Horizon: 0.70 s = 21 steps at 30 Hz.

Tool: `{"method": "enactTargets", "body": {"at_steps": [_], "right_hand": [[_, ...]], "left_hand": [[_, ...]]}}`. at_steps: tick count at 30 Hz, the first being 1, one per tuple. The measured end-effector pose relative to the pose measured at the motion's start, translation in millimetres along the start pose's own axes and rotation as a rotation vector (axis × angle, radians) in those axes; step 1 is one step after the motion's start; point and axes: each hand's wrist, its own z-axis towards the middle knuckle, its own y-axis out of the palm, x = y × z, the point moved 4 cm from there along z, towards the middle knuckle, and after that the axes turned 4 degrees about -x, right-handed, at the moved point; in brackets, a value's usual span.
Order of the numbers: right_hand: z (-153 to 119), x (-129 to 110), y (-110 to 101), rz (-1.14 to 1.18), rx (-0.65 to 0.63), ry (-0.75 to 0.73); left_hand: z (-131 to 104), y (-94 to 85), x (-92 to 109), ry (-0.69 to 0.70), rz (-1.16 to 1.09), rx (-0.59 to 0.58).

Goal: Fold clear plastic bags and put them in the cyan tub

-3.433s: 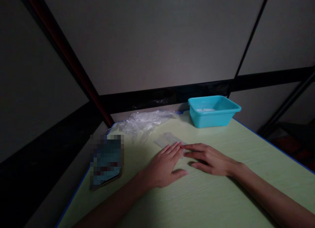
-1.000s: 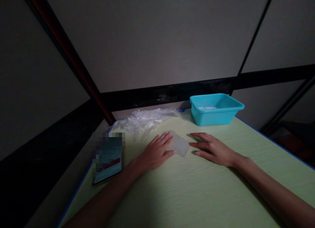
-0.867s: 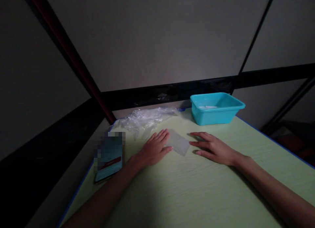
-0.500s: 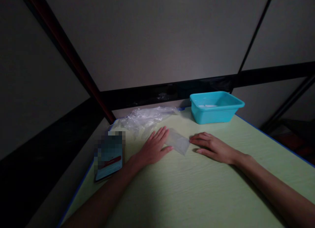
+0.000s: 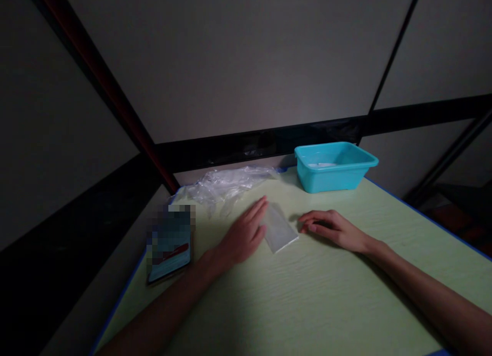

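Note:
A small, flat, see-through plastic bag (image 5: 282, 232) lies on the pale green table between my hands, its near edge catching the light. My left hand (image 5: 246, 235) is turned partly on its side along the bag's left edge, fingers stretched out and together, with the thumb apart; it seems to touch the bag. Just right of the bag, my right hand (image 5: 336, 230) hovers low or rests on the table. Its fingers are loosely bent, the thumb close beneath them, and nothing shows in its grasp.
Crumpled clear plastic (image 5: 226, 184) lies along the table's back edge. A turquoise basin (image 5: 334, 178) with something white inside stands at the back right. On the left, a phone or tablet (image 5: 171, 264) leans, partly blurred out. Panelled walls (image 5: 249, 64) rise behind the table (image 5: 300, 299).
The plastic bag has turned, its near end swinging toward me. My left hand has rolled onto its side. My right hand has curled its fingers beside the bag.

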Motion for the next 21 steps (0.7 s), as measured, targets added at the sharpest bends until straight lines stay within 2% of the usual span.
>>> {"method": "enactTargets", "body": {"at_steps": [3, 6, 12, 21], "right_hand": [[0, 4, -4, -0.008, 0.072, 0.042], [0, 5, -5, -0.052, 0.087, 0.049], [1, 3, -3, -0.078, 0.073, 0.028], [2, 3, -2, -0.065, 0.066, 0.016]], "left_hand": [[-5, 1.4, 32, 0.197, -0.022, -0.164], [-8, 6.1, 50, 0.265, -0.027, -0.263], [-5, 14.9, 51, 0.273, 0.018, -0.34], [-6, 17.1, 51, 0.265, 0.02, -0.365]]}}
